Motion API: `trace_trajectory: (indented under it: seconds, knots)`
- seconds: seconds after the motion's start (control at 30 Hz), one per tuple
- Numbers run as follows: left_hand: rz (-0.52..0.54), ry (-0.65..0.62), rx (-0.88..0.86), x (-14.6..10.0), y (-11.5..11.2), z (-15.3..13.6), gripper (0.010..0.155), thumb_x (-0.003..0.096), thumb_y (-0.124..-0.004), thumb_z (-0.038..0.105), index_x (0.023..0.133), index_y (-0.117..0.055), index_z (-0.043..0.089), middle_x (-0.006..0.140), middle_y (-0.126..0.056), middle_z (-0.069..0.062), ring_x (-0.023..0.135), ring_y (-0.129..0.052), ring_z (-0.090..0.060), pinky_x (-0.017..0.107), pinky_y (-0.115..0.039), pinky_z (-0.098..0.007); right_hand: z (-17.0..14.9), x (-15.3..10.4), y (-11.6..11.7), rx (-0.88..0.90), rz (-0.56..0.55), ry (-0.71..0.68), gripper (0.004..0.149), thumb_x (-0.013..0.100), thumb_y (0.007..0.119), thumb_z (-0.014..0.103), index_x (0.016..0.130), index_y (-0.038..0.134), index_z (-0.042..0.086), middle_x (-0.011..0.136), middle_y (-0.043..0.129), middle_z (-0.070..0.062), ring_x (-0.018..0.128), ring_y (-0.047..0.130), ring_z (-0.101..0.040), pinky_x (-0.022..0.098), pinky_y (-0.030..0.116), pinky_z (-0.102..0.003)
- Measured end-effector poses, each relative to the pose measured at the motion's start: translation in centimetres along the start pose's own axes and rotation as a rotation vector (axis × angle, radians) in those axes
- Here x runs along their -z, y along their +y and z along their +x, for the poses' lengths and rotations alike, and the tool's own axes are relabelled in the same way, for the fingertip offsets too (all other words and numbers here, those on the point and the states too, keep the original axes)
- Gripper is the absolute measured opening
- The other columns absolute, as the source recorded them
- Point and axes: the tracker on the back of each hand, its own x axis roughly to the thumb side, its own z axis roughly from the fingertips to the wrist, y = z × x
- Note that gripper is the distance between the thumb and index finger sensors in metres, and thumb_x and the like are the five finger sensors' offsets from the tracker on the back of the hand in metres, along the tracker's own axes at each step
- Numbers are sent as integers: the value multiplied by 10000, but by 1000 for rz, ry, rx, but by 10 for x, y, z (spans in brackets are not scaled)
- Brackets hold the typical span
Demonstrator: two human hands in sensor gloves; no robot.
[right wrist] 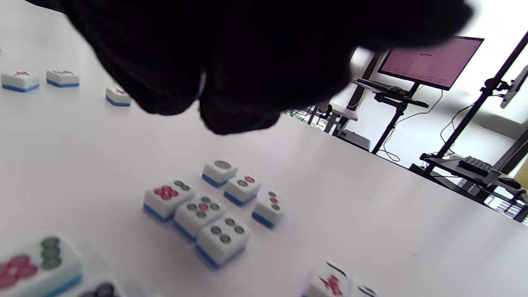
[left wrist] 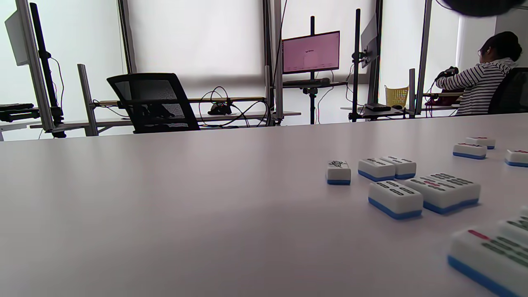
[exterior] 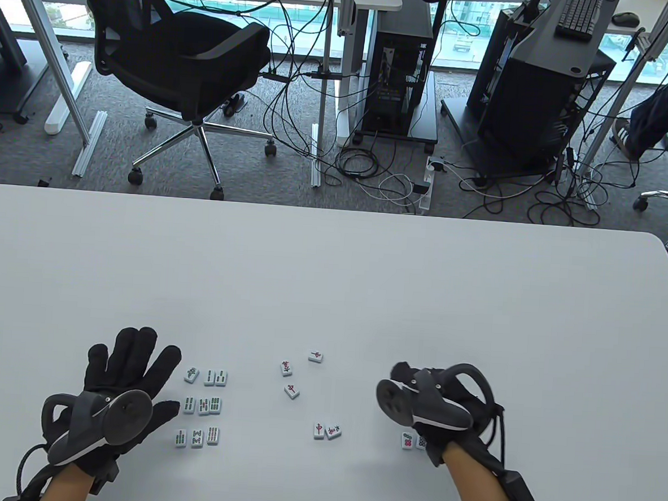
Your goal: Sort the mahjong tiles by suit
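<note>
Tiles (exterior: 323,430): loose character ones lie between your hands | left hand (exterior: 128,374) flat, fingers spread, empty, beside bamboo group (exterior: 203,405) | right hand (exterior: 416,391) over dot group (right wrist: 206,206), grip hidden | likely next: collect characters.

Nine bamboo tiles (exterior: 202,405), five character tiles (exterior: 292,391), six dot tiles (right wrist: 201,211).

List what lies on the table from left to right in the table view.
Left hand → bamboo tiles → red-character tiles scattered mid-table → right hand, with circle tiles partly hidden under it.
</note>
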Motion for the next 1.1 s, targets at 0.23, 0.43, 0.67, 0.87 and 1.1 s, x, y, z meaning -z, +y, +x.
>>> trace_trajectory:
  seconds: [0.23,0.43,0.67,0.87,1.1]
  knots:
    - [-27,13,19,1,-6,1,825,371,-612,744,1077,-269,491,1170,5,136,1173,-76,-212,825,-165,-566,-47,-32,52,75,151,148,588,418,879,363,922,774,79,564,966,-36,250,932,-155,184,837,-272]
    - [-33,19,29,1,-6,2,826,370,-612,743,1077,-266,491,1169,5,135,1172,-75,-211,826,-165,-564,-46,-36,64,69,180,138,588,419,879,369,924,772,86,567,964,-27,252,931,-149,190,837,-267]
    - [-46,22,26,2,-8,1,825,370,-612,743,1077,-270,490,1170,4,137,1173,-78,-211,826,-166,-566,-41,-30,68,48,214,131,586,425,875,369,930,769,92,567,963,-26,252,928,-148,190,834,-266]
    - [-49,24,17,2,-7,1,824,371,-613,743,1077,-272,491,1170,2,134,1173,-79,-213,825,-168,-566,-39,-29,70,41,218,133,585,429,867,370,935,762,96,572,962,-30,256,928,-151,192,834,-269]
    - [-45,22,15,2,-7,0,825,370,-614,743,1078,-273,491,1171,2,135,1173,-78,-212,825,-167,-566,-34,-33,46,65,182,138,588,445,860,362,977,747,137,632,960,-57,303,934,-187,230,837,-293]
